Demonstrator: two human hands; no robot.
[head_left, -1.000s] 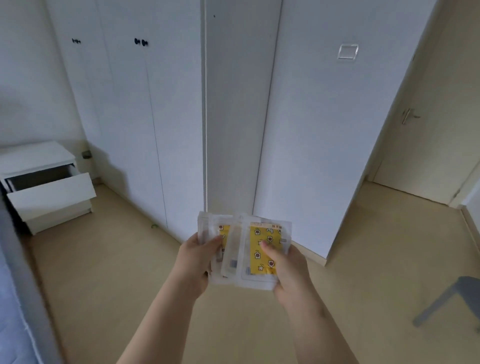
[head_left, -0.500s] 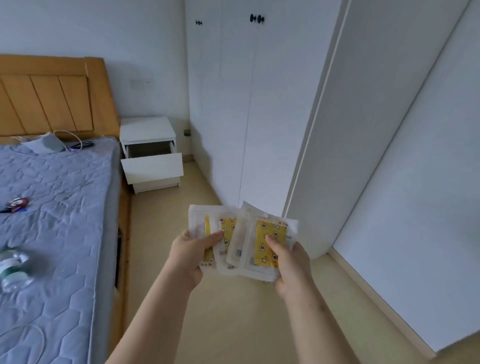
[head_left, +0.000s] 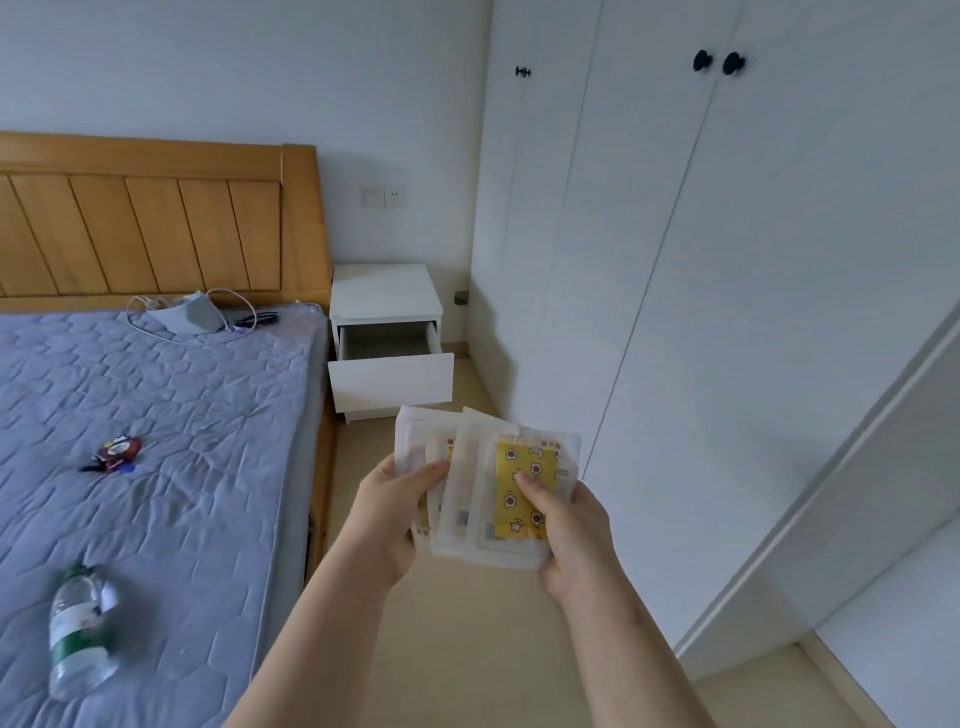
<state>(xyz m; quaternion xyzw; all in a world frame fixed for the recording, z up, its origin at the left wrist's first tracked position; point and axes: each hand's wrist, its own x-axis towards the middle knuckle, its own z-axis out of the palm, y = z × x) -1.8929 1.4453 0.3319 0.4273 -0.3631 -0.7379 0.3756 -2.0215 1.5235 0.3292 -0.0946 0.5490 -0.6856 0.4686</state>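
I am facing a white wardrobe that is filling the view from twelve to four o'clock, its doors closed, with black knobs up top. A bed with a lavender quilted mattress and a wooden headboard is stretching out at nine o'clock. A white nightstand is standing at twelve o'clock from my hands, between bed and wardrobe, its drawer pulled out.

I am holding a fan of clear-wrapped packets over the floor, just at six o'clock of that drawer. My left hand is pinching the fan's left side, thumb on top and fingers curled beneath. My right hand is gripping the front packet, the one with yellow star-printed contents, thumb pressing on its face.

A plastic water bottle is lying on its side on the mattress at eight o'clock, and a small red toy is lying at nine o'clock.
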